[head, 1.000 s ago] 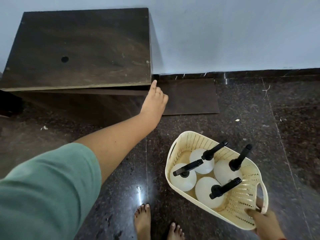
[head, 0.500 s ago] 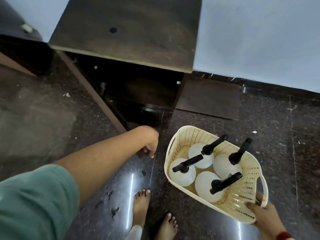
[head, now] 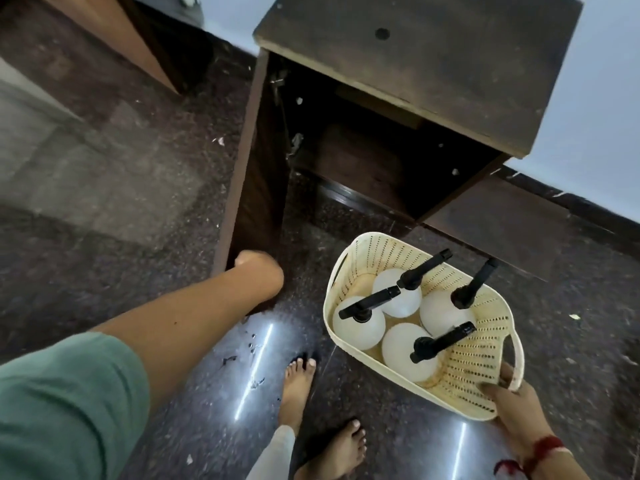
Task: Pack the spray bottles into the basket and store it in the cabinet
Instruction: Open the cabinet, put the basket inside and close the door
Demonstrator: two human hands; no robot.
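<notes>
A cream perforated basket (head: 485, 344) hangs just above the floor, right of centre. My right hand (head: 516, 407) grips its near handle. Several white spray bottles (head: 360, 327) with black trigger heads stand upright inside it. The dark wooden cabinet (head: 433, 60) stands behind, both doors swung out and its dark inside (head: 363, 161) showing. My left hand (head: 258, 271) is curled on the outer end of the left door (head: 256, 174), fingers mostly hidden. The right door (head: 502, 223) lies open just beyond the basket.
The floor is dark polished stone with small bits of debris and bright light reflections. My bare feet (head: 298, 386) stand in front of the cabinet. Another wooden piece of furniture (head: 138, 39) is at the upper left. A pale wall runs behind the cabinet.
My left hand has pulled the left door outward and to the left, so the cabinet's inside now shows fully. The basket stays in my right hand, a little closer to the opening.
</notes>
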